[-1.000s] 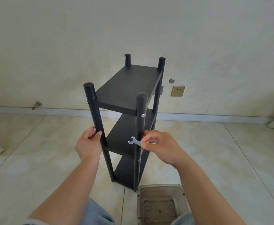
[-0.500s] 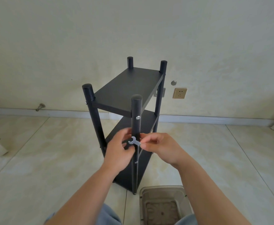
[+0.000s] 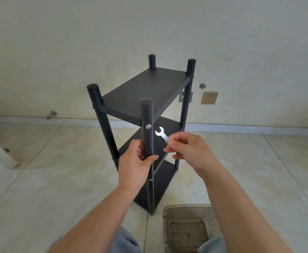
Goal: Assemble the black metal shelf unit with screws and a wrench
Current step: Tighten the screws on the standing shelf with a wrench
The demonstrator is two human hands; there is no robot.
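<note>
Gripping the near post (image 3: pixel 147 136), left hand (image 3: pixel 134 167); wrench (image 3: pixel 161 133) seemingly just clear of it.

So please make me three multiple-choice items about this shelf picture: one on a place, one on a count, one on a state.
1. Where is the wrench head?
A. right of the front post's top screw, not on it
B. on the floor
C. in the plastic bin

2. How many post tops stand above the top board?
A. two
B. three
C. four

3. What is the left hand doing?
A. hanging free
B. gripping the front post
C. pressing flat on the top board

Answers:
1 A: the head is beside the screw, with a gap between.
2 C: four black caps show at the corners of the shelf unit.
3 B: its fingers wrap the front post; the right hand pinches the wrench.
</note>
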